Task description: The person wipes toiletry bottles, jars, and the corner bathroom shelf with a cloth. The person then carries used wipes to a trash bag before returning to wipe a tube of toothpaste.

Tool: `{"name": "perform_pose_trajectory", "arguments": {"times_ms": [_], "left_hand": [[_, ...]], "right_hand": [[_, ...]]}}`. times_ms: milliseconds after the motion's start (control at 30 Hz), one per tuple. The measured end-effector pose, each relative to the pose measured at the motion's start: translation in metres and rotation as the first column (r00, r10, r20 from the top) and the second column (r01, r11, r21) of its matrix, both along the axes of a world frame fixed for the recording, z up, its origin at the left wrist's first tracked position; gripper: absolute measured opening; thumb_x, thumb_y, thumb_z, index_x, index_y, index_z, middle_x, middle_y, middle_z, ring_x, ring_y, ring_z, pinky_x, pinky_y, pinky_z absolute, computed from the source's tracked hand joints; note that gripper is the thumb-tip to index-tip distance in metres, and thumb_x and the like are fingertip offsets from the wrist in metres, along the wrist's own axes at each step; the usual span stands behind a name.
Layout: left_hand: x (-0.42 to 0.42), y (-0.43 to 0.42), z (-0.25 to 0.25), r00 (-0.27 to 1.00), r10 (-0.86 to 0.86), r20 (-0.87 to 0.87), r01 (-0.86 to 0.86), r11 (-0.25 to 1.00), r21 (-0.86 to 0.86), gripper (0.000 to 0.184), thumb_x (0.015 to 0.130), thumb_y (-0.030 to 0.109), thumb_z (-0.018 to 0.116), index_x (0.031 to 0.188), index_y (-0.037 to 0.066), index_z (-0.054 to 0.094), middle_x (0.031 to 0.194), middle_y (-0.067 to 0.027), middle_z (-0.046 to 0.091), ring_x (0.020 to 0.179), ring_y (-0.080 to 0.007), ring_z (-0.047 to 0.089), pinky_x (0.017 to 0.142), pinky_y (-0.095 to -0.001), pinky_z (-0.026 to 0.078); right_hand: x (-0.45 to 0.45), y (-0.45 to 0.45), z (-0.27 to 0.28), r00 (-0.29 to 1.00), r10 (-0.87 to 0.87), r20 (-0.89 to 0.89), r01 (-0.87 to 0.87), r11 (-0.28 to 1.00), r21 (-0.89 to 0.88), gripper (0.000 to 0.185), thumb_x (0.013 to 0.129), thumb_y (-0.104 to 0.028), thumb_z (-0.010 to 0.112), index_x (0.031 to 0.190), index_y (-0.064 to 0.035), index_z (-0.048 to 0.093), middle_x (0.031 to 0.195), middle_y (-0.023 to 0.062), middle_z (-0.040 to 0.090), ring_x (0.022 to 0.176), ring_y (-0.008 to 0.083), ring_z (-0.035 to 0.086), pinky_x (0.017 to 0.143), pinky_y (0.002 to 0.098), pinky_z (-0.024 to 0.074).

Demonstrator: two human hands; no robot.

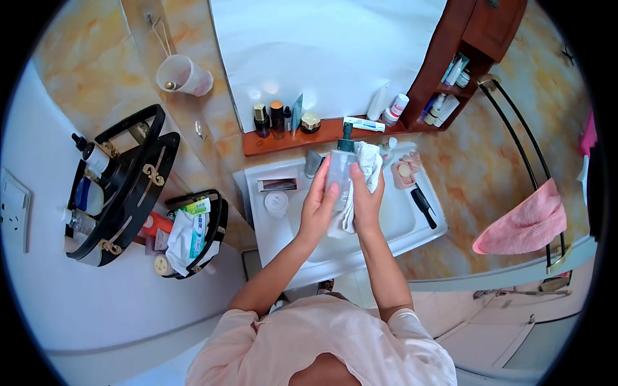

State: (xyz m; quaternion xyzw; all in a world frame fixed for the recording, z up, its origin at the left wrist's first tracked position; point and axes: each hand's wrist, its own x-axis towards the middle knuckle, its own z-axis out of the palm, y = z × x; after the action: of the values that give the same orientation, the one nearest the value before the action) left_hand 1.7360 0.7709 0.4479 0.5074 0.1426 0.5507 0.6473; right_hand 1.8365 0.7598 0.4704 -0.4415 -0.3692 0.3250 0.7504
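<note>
Above the white sink (293,257) I hold up a clear pump bottle (340,168) with a dark green pump head. My left hand (318,209) is wrapped round the bottle's left side, thumb across its front. A white cloth (369,161) hangs down along the bottle's right side. My right hand (367,202) grips this cloth and presses it against the bottle. The bottle is nearly upright, and its lower part is partly covered by my hands and the cloth.
On the sink's rim sit a round white lid (276,204), a pink soap holder (404,174) and a black-handled item (423,207). Cosmetics stand on the wooden shelf (257,145) behind. Black corner racks (138,199) are at left; a pink towel (524,222) hangs right.
</note>
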Motion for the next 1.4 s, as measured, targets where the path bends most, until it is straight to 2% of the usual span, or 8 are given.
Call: {"name": "perform_pose_trajectory", "arguments": {"times_ms": [367,500,567,600,767,1067,1100,1400], "left_hand": [[-0.013,0.017,-0.01,0.937,-0.194,0.292,0.285,0.906,-0.312,0.05,0.101,0.02,0.037,0.148,0.013,0.021,0.147,-0.0053,0.031,0.133,-0.0194,0.035,0.107,-0.0402,0.032],[-0.007,0.017,-0.007,0.956,-0.123,0.267,0.212,0.919,-0.333,0.049,0.101,0.018,0.036,0.147,0.012,0.022,0.145,-0.0066,0.033,0.129,-0.0211,0.04,0.104,-0.0392,0.037],[0.0,0.018,-0.012,0.965,-0.065,0.255,0.149,0.934,-0.324,0.049,0.1,0.015,0.037,0.147,0.011,0.023,0.144,-0.0081,0.035,0.127,-0.0219,0.042,0.103,-0.0382,0.039],[-0.002,0.023,-0.017,0.945,-0.096,0.311,0.195,0.933,-0.304,0.05,0.099,0.012,0.038,0.146,0.011,0.024,0.144,-0.0087,0.035,0.127,-0.0215,0.042,0.104,-0.0373,0.038],[-0.004,0.014,-0.011,0.964,-0.069,0.258,0.14,0.954,-0.266,0.056,0.092,-0.004,0.042,0.145,0.008,0.027,0.144,-0.0103,0.036,0.128,-0.0196,0.041,0.106,-0.0332,0.035],[-0.007,0.015,0.002,0.906,0.417,-0.069,-0.382,0.878,0.288,0.066,0.085,-0.001,0.053,0.144,0.0,0.024,0.144,-0.0137,0.034,0.131,-0.0239,0.036,0.11,-0.035,0.026],[-0.01,0.015,0.006,0.946,0.321,-0.037,-0.313,0.94,0.138,0.07,0.08,0.002,0.059,0.142,-0.001,0.028,0.139,-0.0145,0.037,0.128,-0.0251,0.039,0.109,-0.0348,0.027],[-0.024,-0.003,0.016,0.693,0.673,-0.258,-0.448,0.683,0.577,0.068,0.069,-0.003,0.068,0.133,0.0,0.044,0.122,-0.0187,0.048,0.114,-0.0327,0.049,0.098,-0.036,0.038]], "right_hand": [[0.017,-0.005,-0.021,0.967,-0.085,-0.239,0.088,0.996,0.0,0.043,0.095,-0.02,0.053,0.13,0.0009,0.041,0.121,0.009,0.053,0.105,0.0154,0.053,0.092,0.0299,0.0419],[0.013,-0.007,-0.024,0.979,-0.083,0.185,0.052,0.985,0.162,0.053,0.091,-0.021,0.056,0.135,0.0016,0.037,0.134,0.0137,0.045,0.121,0.0234,0.044,0.102,0.0353,0.0333],[0.004,-0.013,-0.015,0.811,-0.087,0.579,-0.074,0.966,0.249,0.061,0.084,-0.021,0.06,0.137,-0.0002,0.038,0.143,0.0191,0.037,0.134,0.0324,0.033,0.108,0.0405,0.0255],[0.0,-0.019,-0.016,0.449,-0.223,0.865,-0.045,0.962,0.271,0.056,0.081,-0.019,0.062,0.132,-0.004,0.047,0.14,0.0203,0.04,0.133,0.037,0.034,0.108,0.0461,0.0252],[0.003,-0.02,-0.013,0.262,-0.291,0.92,-0.068,0.945,0.319,0.049,0.075,-0.013,0.068,0.122,-0.0071,0.057,0.134,0.0176,0.048,0.129,0.0413,0.037,0.106,0.0508,0.0276],[-0.031,-0.027,-0.023,0.587,-0.274,0.762,-0.029,0.933,0.358,0.057,0.088,-0.009,0.055,0.14,-0.0014,0.032,0.146,0.0313,0.021,0.135,0.0465,0.024,0.108,0.05,0.0232],[-0.037,-0.031,-0.025,0.629,-0.235,0.741,-0.033,0.944,0.328,0.059,0.088,-0.009,0.054,0.141,-0.0011,0.028,0.147,0.0303,0.019,0.136,0.0453,0.022,0.109,0.0491,0.0218],[-0.013,-0.014,0.023,0.95,0.046,0.31,-0.129,0.959,0.253,0.066,0.091,-0.023,0.051,0.142,0.0051,0.02,0.15,0.0165,0.023,0.136,0.0258,0.028,0.111,0.0366,0.0208]]}}
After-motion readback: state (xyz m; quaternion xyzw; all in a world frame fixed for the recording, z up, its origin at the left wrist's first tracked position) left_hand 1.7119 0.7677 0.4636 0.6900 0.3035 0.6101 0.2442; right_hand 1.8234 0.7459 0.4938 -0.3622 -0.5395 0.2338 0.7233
